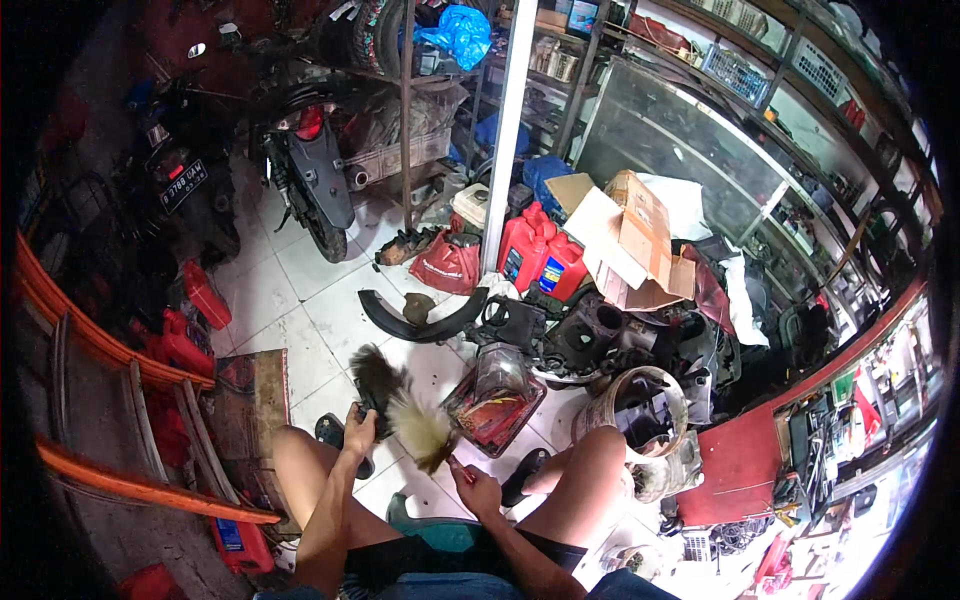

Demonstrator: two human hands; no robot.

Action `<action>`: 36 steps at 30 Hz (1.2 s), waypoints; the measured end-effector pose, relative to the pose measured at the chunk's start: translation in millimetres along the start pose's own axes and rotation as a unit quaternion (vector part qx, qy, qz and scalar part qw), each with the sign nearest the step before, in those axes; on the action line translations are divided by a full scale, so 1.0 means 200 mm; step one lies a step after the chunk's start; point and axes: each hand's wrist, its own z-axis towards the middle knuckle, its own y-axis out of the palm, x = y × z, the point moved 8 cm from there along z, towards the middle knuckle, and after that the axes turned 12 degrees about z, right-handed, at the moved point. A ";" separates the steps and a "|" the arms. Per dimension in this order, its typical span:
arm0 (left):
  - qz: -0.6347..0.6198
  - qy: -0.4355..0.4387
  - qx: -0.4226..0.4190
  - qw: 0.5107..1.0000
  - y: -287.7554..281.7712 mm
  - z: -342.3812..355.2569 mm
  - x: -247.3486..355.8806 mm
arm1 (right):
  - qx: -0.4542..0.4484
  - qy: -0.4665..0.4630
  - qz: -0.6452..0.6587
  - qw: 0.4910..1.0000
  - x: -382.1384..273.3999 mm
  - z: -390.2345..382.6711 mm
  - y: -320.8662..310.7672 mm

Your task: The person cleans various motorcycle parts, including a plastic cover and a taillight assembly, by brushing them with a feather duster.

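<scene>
My right hand [476,490] is closed round the thin handle of a brush with pale, splayed bristles [420,425]. The bristles point up and left, toward my other hand. My left hand [360,430] grips a small dark object [377,418], its kind hard to make out against the shadows. Just beyond that hand is a dark, fuzzy-edged shape [378,372], perhaps the brush's shadow on the tiles. In front of my knees lies a clear and red tray-like part [495,400], touched by neither hand.
A white bucket [590,425] with dark parts stands by my right knee. Ahead are black plastic parts [585,335], red jugs [540,250], a cardboard box [640,235] and a white post [508,140]. Motorcycles [315,180] stand at the back left; an orange-edged rack [130,345] is at left.
</scene>
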 end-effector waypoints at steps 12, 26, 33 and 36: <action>0.229 0.101 0.043 0.967 -0.03 0.16 -0.15 | 0.004 0.049 0.002 0.999 0.16 0.06 0.04; 0.197 0.158 0.040 0.967 0.00 0.17 -0.15 | -0.016 0.047 -0.008 0.999 0.16 0.06 0.07; 0.214 0.157 0.043 0.963 -0.02 0.18 -0.17 | -0.035 0.034 0.008 0.999 0.10 0.04 0.05; 0.195 0.180 0.064 0.962 -0.02 0.15 -0.11 | -0.012 0.058 0.033 0.998 0.18 0.06 0.06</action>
